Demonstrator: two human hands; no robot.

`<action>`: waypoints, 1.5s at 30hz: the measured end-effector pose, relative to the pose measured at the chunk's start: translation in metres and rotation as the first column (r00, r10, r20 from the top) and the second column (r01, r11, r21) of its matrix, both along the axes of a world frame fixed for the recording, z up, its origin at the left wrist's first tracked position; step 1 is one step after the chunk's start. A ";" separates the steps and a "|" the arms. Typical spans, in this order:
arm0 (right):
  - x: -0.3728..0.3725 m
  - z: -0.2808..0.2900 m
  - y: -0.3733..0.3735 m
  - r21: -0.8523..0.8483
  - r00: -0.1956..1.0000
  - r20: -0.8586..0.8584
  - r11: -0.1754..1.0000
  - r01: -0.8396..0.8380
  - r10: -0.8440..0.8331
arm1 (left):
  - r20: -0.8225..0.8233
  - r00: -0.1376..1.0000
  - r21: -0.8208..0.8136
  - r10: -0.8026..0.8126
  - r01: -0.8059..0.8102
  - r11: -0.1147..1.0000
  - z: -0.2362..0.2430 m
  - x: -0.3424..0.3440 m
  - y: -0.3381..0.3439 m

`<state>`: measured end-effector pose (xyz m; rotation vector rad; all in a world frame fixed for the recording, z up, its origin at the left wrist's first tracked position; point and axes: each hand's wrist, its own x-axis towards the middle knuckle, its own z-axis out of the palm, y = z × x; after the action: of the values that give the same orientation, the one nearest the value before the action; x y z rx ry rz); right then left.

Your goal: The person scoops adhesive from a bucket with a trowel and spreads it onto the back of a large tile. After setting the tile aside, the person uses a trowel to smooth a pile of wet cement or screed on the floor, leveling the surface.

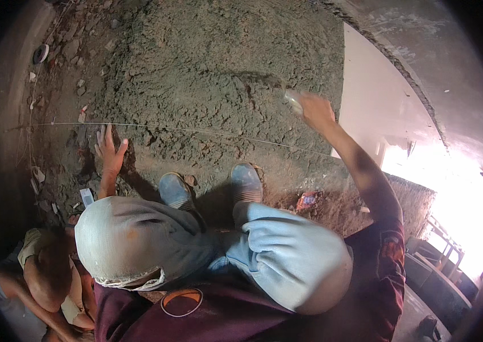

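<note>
Wet grey mortar [207,51] with a rough, lumpy surface spreads over the ground in front of me. My right hand [315,112] is wrapped round the pale handle of a trowel [293,101] above the mortar's right part. The trowel's blade is hard to make out against the grey mix. On the left, my left hand [110,151] has its fingers apart and holds nothing. Its fingertips are beside a thin taut string [213,133] that crosses the mortar's near side. Whether they touch the string, I cannot tell.
A white slab [367,85] borders the mortar on the right. Rubble [76,51] and a small roll [41,53] lie along the left wall. My boots [246,179] stand at the mortar's near edge. Another person [47,279] crouches at lower left. A crumpled wrapper [307,200] lies right of my boots.
</note>
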<state>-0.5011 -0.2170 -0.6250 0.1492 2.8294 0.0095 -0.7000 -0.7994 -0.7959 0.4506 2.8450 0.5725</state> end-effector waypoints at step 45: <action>0.208 -0.018 -0.129 -0.702 0.070 0.676 -0.613 0.361 -0.733 | -0.005 1.000 -0.087 -0.012 0.012 0.996 -0.001 0.001 -0.002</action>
<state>-0.2929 -0.3456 -0.6429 1.9042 1.2942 -2.2963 -0.6994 -0.8013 -0.7966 0.4541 2.8566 0.4443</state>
